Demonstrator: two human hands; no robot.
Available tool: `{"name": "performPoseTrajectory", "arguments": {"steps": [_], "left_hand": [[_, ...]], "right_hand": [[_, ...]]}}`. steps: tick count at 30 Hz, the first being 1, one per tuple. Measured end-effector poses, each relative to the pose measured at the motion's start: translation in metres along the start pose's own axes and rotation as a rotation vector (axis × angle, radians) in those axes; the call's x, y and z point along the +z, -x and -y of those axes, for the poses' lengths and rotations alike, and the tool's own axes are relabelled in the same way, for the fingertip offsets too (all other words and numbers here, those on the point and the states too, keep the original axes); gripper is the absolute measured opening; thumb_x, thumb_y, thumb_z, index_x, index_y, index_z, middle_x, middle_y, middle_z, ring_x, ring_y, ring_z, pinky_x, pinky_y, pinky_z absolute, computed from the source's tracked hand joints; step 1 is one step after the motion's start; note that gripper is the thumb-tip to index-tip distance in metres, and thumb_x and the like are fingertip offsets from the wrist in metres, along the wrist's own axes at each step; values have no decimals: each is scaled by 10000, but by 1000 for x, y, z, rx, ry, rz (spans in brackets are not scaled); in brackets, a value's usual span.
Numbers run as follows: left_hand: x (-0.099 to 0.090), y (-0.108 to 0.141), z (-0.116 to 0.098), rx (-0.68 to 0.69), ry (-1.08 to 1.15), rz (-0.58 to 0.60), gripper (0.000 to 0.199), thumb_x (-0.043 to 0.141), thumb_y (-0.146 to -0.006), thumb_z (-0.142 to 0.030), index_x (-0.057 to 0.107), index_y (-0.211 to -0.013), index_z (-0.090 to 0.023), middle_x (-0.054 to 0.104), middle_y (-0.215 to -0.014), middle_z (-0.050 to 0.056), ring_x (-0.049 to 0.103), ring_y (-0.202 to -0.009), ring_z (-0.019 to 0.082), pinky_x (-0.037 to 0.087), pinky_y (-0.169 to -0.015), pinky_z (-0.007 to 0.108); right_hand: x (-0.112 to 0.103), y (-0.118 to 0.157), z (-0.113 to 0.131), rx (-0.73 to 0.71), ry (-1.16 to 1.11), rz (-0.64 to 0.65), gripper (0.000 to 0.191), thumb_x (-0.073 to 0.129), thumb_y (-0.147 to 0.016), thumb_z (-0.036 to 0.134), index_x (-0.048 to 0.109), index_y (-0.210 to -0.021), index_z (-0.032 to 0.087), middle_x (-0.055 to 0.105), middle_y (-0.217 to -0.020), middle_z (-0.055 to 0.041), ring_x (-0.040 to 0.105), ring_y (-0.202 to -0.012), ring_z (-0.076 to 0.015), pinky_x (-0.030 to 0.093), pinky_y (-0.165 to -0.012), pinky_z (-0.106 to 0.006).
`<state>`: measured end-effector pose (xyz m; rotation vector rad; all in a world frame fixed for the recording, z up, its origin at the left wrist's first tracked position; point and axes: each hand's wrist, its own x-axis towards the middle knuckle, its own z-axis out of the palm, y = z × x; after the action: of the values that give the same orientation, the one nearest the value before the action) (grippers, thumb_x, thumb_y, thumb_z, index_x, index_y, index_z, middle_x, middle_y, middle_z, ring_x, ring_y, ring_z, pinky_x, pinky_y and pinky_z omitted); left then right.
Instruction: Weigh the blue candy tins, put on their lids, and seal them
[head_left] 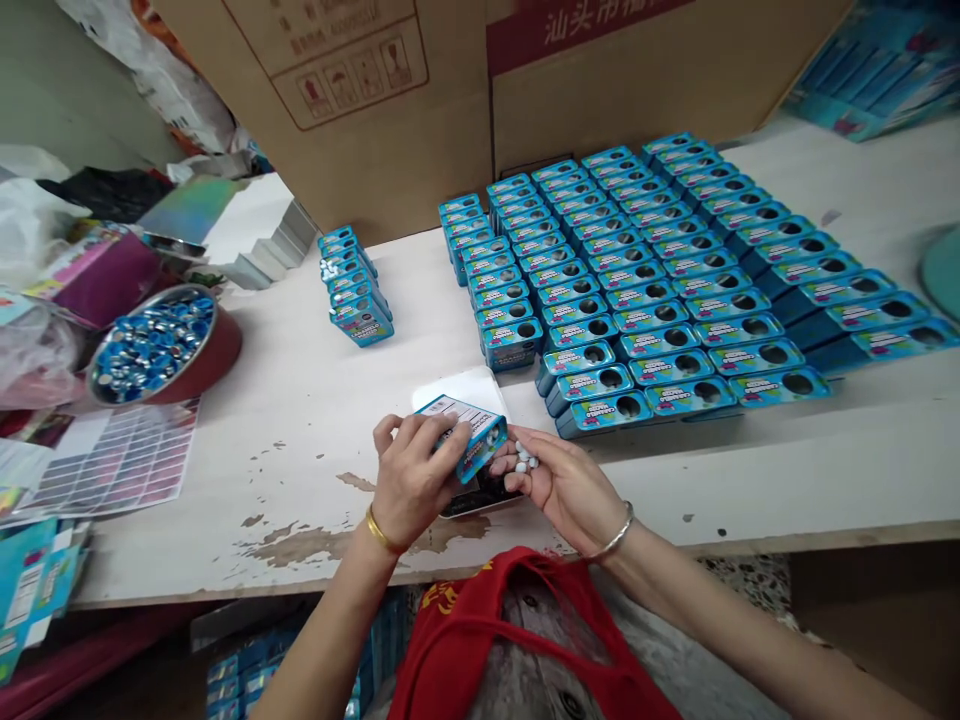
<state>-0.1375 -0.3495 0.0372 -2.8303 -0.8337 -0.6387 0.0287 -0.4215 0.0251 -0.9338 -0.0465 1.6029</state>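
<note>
Blue glossy box (469, 430), tilted, at the centre, clasped in your left hand (415, 468) | your right hand (566, 485) cups round white pellets (524, 458) beside its end | scuffed pale table (300, 420) | box rows (630, 290), 1 o'clock | red bowl (227, 340) of shiny pieces (154, 345), 10 o'clock | cardboard carton (420, 150) walls off 12 o'clock

Soft, even light, faint shadows, blurry and stretched outer corners.

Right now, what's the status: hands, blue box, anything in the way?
Left hand gripping tilted blue box. Right hand cradling white pellets at box's end. White container beneath; standing boxes beyond, clear of hands.
</note>
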Motion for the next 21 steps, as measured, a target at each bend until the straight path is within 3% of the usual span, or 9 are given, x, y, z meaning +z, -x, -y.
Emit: {"name": "performPoseTrajectory", "arguments": {"steps": [5, 11, 18, 21], "left_hand": [[-9, 1, -1, 13, -17, -87, 298, 534, -814, -128, 589, -1086, -234, 690, -1017, 56, 578, -907, 206, 284, -823, 390], [10, 10, 5, -11, -19, 61, 346, 553, -751, -107, 598, -1077, -214, 687, -992, 68, 564, -857, 224, 289, -793, 396], [-17, 0, -4, 27, -41, -50, 304, 509, -822, -108, 588, -1079, -249, 688, -1004, 55, 571, -894, 214, 292, -822, 398], [-13, 0, -2, 43, -65, -20, 274, 525, -820, -120, 599, -1054, -244, 692, -973, 51, 566, -855, 212, 291, -807, 395]], "right_hand": [[4, 5, 2, -3, -4, 62, 230, 747, -711, 291, 680, -850, 121, 659, -737, -52, 628, -667, -139, 499, -530, -222], [-6, -15, -14, 7, -26, 5, 198, 779, -655, 271, 665, -702, 116, 642, -654, -43, 611, -614, -123, 498, -535, -218], [7, 7, 1, 40, 58, 71, 264, 766, -682, 291, 700, -867, 113, 668, -702, -47, 607, -648, -114, 490, -560, -206], [6, 0, -2, 52, 64, 26, 278, 812, -608, 295, 693, -776, 108, 654, -612, -30, 582, -584, -92, 471, -532, -182]]}}
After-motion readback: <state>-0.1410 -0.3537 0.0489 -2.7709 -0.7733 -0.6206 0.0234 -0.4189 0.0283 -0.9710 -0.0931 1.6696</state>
